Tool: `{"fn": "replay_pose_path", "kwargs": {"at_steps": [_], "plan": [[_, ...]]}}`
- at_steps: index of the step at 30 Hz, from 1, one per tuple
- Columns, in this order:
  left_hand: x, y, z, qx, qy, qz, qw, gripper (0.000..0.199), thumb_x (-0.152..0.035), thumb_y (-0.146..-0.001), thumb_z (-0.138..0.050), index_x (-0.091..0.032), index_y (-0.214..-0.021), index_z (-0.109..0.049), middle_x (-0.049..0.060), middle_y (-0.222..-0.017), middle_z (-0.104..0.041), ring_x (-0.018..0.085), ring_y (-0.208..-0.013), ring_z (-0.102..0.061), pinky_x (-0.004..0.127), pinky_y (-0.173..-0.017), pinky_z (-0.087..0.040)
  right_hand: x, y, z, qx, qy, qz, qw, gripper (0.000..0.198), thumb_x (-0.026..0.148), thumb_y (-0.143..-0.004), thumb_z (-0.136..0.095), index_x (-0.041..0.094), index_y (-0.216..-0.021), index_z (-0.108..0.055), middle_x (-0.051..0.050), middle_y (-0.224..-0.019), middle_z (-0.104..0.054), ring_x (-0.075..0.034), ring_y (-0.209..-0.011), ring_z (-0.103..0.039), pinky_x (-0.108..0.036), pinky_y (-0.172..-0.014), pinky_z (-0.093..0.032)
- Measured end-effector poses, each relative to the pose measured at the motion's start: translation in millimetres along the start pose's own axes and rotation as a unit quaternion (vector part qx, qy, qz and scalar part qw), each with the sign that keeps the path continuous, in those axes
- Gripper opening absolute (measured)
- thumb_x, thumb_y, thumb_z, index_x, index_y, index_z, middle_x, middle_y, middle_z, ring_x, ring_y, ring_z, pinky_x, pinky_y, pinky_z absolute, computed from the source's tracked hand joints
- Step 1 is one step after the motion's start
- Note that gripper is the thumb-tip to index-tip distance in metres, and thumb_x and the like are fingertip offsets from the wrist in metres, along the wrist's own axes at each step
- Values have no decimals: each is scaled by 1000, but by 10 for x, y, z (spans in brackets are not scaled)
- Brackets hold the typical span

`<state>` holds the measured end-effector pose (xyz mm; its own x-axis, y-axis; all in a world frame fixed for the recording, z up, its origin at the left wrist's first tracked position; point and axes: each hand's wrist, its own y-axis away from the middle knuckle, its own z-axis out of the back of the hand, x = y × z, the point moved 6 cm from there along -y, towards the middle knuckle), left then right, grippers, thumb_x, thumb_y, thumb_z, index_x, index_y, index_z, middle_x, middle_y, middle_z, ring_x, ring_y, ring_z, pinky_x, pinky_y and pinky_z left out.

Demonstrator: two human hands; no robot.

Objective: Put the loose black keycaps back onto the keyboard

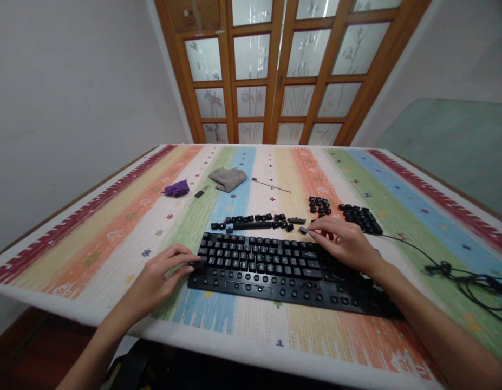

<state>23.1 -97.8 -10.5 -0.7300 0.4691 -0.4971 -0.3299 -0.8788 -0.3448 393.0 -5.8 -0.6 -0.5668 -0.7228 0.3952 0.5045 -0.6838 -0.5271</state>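
A black keyboard (259, 265) lies across the striped cloth, its upper rows fitted with keycaps and its nearer rows and right part partly bare. My left hand (165, 273) is at the keyboard's left edge, thumb and forefinger closed around a dark keycap there. Over the far right part of the keyboard reaches my right hand (342, 241), its fingertips pinching the edge of a loose grey keycap (302, 230). Just behind the keyboard runs a row of loose keycaps (256, 218) with the long spacebar (252, 226). The right hand and forearm hide part of the keyboard's right side.
More loose keycaps (362, 218) sit in groups at the right, near the black cable (470, 276). Farther back lie a grey cloth (228, 179), a purple cloth (176, 188), a small black item (199, 194) and a thin brush-like stick (273, 186).
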Motion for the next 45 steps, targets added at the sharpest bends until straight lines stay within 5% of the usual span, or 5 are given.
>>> {"fn": "replay_pose_path", "kwargs": {"at_steps": [19, 37, 45], "plan": [[-138, 60, -104, -8, -27, -49, 998, 22, -15, -96, -49, -22, -105, -68, 4, -98, -66, 15, -87, -67, 25, -77, -55, 21, -13, -26, -2, 0, 9, 1000, 17, 30, -96, -54, 22, -92, -69, -5, -84, -72, -16, -61, -61, -30, -55, -49], [-515, 149, -205, -67, -234, -170, 955, 15, -19, -100, -49, -13, -105, -63, 12, -108, -63, 25, -97, -57, 41, -83, -54, 28, -12, -42, -8, 9, 34, 999, 14, 24, -95, -56, 20, -91, -68, -5, -84, -72, -14, -63, -62, -26, -54, -49], [-449, 115, -178, -64, -186, -162, 967, 15, -14, -99, -50, -15, -101, -66, 11, -109, -60, 25, -101, -56, 41, -83, -52, 28, -10, -40, -9, 9, 19, 1000, 19, 28, -96, -55, 19, -90, -70, -6, -84, -72, -14, -61, -61, -28, -56, -50]]}}
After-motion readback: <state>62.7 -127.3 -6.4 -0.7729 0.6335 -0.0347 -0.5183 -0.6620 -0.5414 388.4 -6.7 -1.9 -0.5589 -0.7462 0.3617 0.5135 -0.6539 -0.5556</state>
